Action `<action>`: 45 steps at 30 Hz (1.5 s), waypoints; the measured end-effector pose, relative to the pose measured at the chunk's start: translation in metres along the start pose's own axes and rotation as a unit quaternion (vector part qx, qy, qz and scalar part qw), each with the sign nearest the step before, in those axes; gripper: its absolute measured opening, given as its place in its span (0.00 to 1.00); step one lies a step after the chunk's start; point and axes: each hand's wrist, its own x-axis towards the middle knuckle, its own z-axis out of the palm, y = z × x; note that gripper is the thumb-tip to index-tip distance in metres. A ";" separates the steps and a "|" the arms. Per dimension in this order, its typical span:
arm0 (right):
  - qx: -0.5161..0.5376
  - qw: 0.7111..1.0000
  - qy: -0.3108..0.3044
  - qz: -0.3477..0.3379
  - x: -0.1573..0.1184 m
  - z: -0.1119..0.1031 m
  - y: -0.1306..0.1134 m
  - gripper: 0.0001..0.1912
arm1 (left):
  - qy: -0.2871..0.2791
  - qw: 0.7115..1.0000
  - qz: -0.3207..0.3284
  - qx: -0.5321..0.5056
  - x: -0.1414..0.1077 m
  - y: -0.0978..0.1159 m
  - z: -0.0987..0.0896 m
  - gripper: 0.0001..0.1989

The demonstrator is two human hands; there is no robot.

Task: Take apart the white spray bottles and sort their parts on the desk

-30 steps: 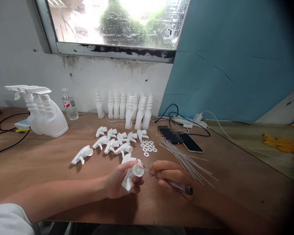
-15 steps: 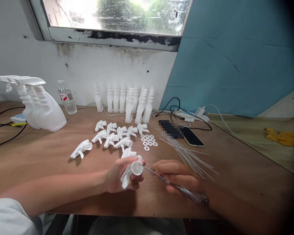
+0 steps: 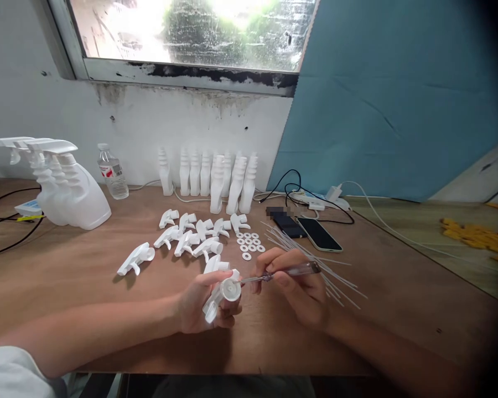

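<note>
My left hand [image 3: 201,304] is closed around a white trigger sprayer head [image 3: 216,298], whose round collar opening faces me. In my right hand [image 3: 296,284] is a screwdriver [image 3: 292,271] with a clear handle and a thin metal shaft, gripped between thumb and fingers. Its tip meets the collar's edge near my left thumb; whether it goes inside, I cannot tell. Just behind the held piece lies another sprayer head [image 3: 213,264], partly hidden. Several more white sprayer heads [image 3: 186,243] lie beyond, beside a cluster of flat white ring washers [image 3: 246,256].
Thin white tubes [image 3: 336,282] and two phones [image 3: 320,234] lie to the right. White bottles [image 3: 235,185] stand along the wall. At left are spray bottles [image 3: 89,204] and a water bottle [image 3: 115,179]. Cables and a power strip [image 3: 340,203] sit at the back right.
My right hand has turned the screwdriver from slanting down toward me to nearly level, and its tip has come to the sprayer head's collar. My left hand keeps its hold.
</note>
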 end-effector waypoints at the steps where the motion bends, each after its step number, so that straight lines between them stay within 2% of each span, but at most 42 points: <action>1: 0.011 1.000 0.009 0.011 -0.001 0.000 0.001 0.04 | -0.001 1.000 -0.002 -0.003 0.000 0.000 0.000 0.13; 9: 0.132 0.983 0.084 0.101 0.001 0.001 0.006 0.05 | -0.031 0.999 0.002 -0.008 0.001 0.000 -0.002 0.12; 15: 0.215 0.952 0.130 0.175 0.008 0.005 0.011 0.07 | -0.037 0.999 0.003 -0.024 0.001 0.000 -0.002 0.12; 22: 0.269 0.918 0.137 0.257 0.009 0.006 0.012 0.09 | -0.029 0.999 0.004 -0.014 0.001 0.000 -0.002 0.12; 30: 0.287 0.905 0.134 0.284 0.012 0.005 0.007 0.08 | -0.010 1.000 0.010 -0.010 0.001 0.001 -0.002 0.14; 32: 0.311 0.887 0.132 0.314 0.013 0.006 0.007 0.08 | -0.005 1.000 0.011 -0.004 0.001 0.001 0.000 0.14; 34: 0.352 0.853 0.133 0.362 0.013 0.006 0.010 0.09 | 0.002 1.000 0.011 0.001 0.001 0.001 0.001 0.14; 38: 0.458 0.739 0.146 0.473 0.011 0.001 0.022 0.07 | 0.044 0.999 0.003 0.022 0.001 -0.001 0.004 0.15; 40: 0.494 0.700 0.160 0.490 0.012 -0.005 0.027 0.06 | 0.064 0.997 0.003 0.043 -0.002 0.000 0.007 0.16; 42: 0.506 0.694 0.179 0.481 0.015 -0.015 0.030 0.07 | 0.075 0.993 0.029 0.082 -0.008 0.006 0.012 0.15; 44: 0.489 0.711 0.204 0.462 0.018 -0.031 0.032 0.07 | 0.086 0.979 0.081 0.168 -0.019 0.018 0.017 0.12; 45: 0.468 0.728 0.218 0.450 0.018 -0.040 0.034 0.06 | 0.093 0.964 0.108 0.224 -0.026 0.026 0.018 0.12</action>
